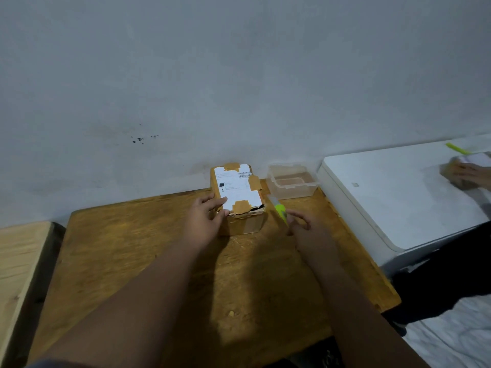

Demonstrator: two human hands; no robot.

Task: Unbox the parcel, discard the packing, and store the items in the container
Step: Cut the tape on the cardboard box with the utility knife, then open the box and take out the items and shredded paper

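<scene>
A brown cardboard parcel (239,197) with a white shipping label and brown tape patches stands on the wooden table (132,261) near the wall. My left hand (207,219) rests flat against its near left corner, fingers on the label. A green-handled utility knife (279,209) lies just right of the parcel. My right hand (303,227) hovers beside the knife's handle with fingers spread, holding nothing. A clear plastic container (292,184) sits empty behind the knife, by the wall.
A white table (385,197) adjoins on the right, where another person's hand (467,173) holds a small box beside a green knife (457,149). A lighter wooden surface (21,261) lies at the left. The grey wall stands close behind the parcel.
</scene>
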